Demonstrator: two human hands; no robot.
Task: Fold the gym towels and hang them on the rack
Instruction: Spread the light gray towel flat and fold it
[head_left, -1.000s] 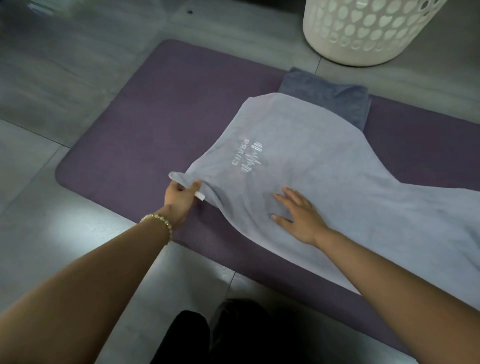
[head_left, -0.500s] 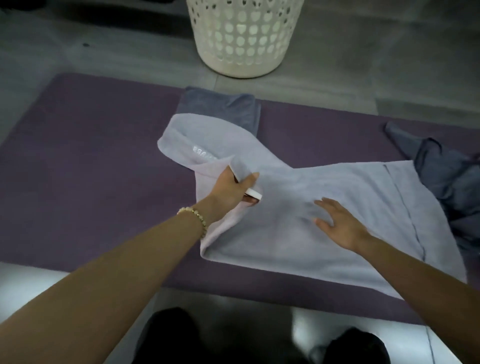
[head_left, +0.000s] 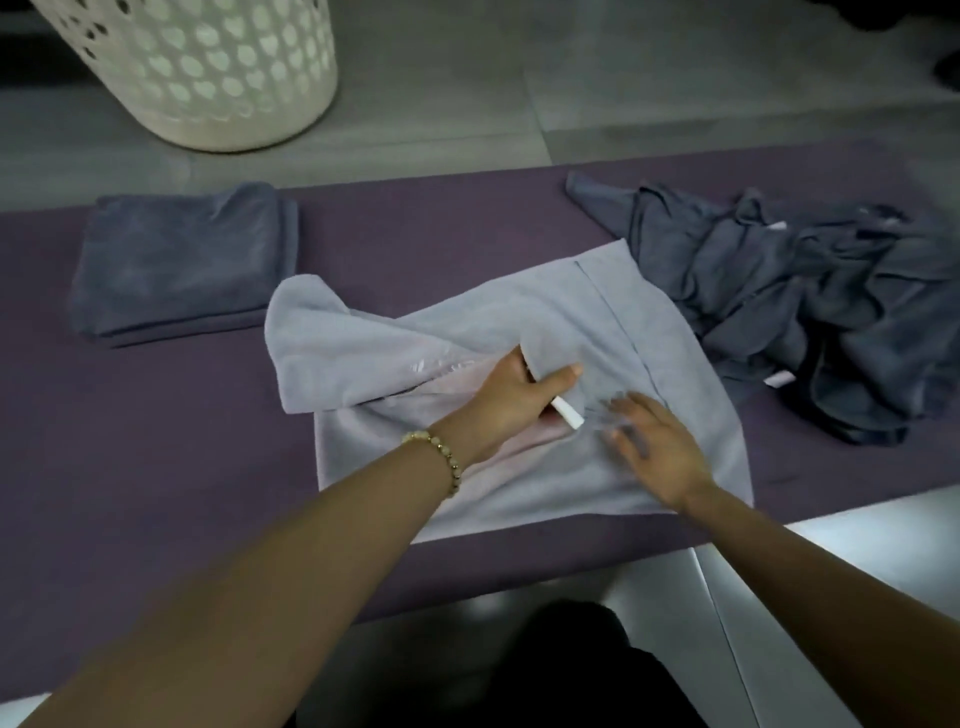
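Mid-fold on the purple mat (head_left: 156, 415) on the floor: a light grey towel (head_left: 613, 312), one end doubled over, far-left corner bunched. Left hand (head_left: 511, 402) with fingers pinching the carried edge beside its white tag (head_left: 567, 419); right hand (head_left: 657, 449) blurred, apparently flat and relaxed on the lower layer, grasping nothing. Best to lay the pinched edge flush with the stitched hem, then smooth outward to clear the bunching. Folded dark towel (head_left: 182, 260) behind left, unfolded heap (head_left: 805, 301) right, rack out of sight.

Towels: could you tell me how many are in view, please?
3: a folded dark towel at left, the light towel in the middle, a crumpled dark heap at right, which may hide more.
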